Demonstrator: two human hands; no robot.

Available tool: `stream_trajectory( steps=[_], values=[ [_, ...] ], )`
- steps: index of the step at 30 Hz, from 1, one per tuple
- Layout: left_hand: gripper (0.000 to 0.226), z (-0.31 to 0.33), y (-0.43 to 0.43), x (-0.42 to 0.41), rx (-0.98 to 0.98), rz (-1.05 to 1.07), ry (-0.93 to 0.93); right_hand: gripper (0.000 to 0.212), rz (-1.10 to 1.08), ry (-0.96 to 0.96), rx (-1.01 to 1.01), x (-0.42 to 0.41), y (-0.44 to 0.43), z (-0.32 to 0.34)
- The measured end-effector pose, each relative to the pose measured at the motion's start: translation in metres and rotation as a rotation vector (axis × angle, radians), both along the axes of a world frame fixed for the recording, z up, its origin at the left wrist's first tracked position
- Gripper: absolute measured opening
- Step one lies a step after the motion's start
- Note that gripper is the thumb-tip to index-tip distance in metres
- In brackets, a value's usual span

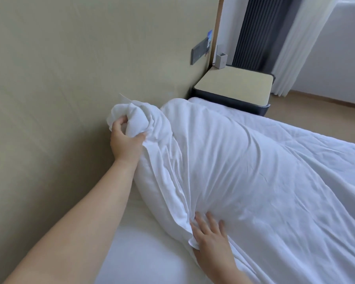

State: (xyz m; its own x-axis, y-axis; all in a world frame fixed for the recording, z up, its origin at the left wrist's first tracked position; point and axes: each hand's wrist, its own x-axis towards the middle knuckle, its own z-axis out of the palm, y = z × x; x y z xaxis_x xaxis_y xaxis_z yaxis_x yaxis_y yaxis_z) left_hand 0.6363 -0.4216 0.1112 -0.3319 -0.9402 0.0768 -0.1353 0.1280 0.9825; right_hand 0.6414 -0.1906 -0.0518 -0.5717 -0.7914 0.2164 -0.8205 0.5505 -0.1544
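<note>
A white duvet (244,171) lies bunched and wrinkled along the head of the bed, against the beige headboard wall (59,68). My left hand (125,140) grips a gathered corner of the duvet near the wall, fingers curled round the cloth. My right hand (210,240) rests nearer to me on the duvet's edge with its fingers spread flat, the thumb tucked at the folded hem. Bare white sheet (139,253) shows on the mattress below the hands.
A bedside table (234,87) with a beige top stands past the bed's far corner, a small white box (221,59) at its back. A switch panel (199,51) is on the wall. Dark and white curtains (275,31) hang behind.
</note>
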Motion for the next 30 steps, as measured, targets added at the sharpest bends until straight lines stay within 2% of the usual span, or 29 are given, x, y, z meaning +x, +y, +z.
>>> stream_trajectory(
  steps=[3, 6, 9, 12, 14, 17, 19, 21, 22, 24, 26, 29, 30],
  values=[
    [0.048, 0.041, 0.045, -0.006, -0.231, -0.208, 0.020, 0.095, -0.061, -0.154, 0.018, 0.006, 0.005, 0.018],
    [0.041, 0.075, 0.114, -0.020, -0.437, -0.431, 0.051, 0.056, -0.053, -0.056, -0.060, 0.020, 0.035, 0.038],
    [0.035, 0.086, 0.198, -0.029, -0.644, -0.657, 0.046, 0.049, -0.162, -0.163, -0.148, 0.035, 0.097, 0.054],
    [0.035, 0.076, 0.283, -0.033, -1.034, -0.864, 0.082, 0.037, -0.399, -0.255, -0.511, 0.040, 0.191, 0.060],
    [0.041, 0.066, 0.342, -0.026, -1.189, -1.078, 0.077, 0.043, -0.692, -0.365, -0.831, 0.044, 0.257, 0.073],
    [0.058, 0.032, 0.422, -0.002, -1.255, -1.525, -0.071, 0.048, -1.127, -0.653, -1.087, 0.051, 0.354, 0.095],
    [0.058, -0.004, 0.468, 0.023, -1.305, -1.800, -0.209, 0.036, -1.241, -0.763, -1.100, 0.052, 0.409, 0.093],
    [0.033, -0.046, 0.498, 0.043, -1.043, -1.969, -0.678, 0.029, -1.266, -0.906, -1.030, 0.052, 0.447, 0.081],
    [0.021, -0.070, 0.505, 0.049, -1.066, -1.985, -0.749, 0.031, -1.252, -0.993, -0.991, 0.053, 0.460, 0.073],
    [0.031, -0.103, 0.513, 0.056, -1.153, -2.052, -0.700, 0.033, -1.217, -1.098, -0.927, 0.055, 0.480, 0.063],
    [0.041, -0.114, 0.516, 0.058, -0.992, -1.971, -0.796, 0.036, -1.168, -1.131, -0.894, 0.052, 0.492, 0.060],
    [0.042, -0.121, 0.507, 0.053, -0.850, -1.720, -0.571, 0.054, -1.131, -1.161, -0.861, 0.041, 0.497, 0.055],
    [0.038, -0.123, 0.502, 0.051, -0.885, -1.634, -0.501, 0.061, -1.135, -1.156, -0.847, 0.036, 0.496, 0.053]
  ],
)
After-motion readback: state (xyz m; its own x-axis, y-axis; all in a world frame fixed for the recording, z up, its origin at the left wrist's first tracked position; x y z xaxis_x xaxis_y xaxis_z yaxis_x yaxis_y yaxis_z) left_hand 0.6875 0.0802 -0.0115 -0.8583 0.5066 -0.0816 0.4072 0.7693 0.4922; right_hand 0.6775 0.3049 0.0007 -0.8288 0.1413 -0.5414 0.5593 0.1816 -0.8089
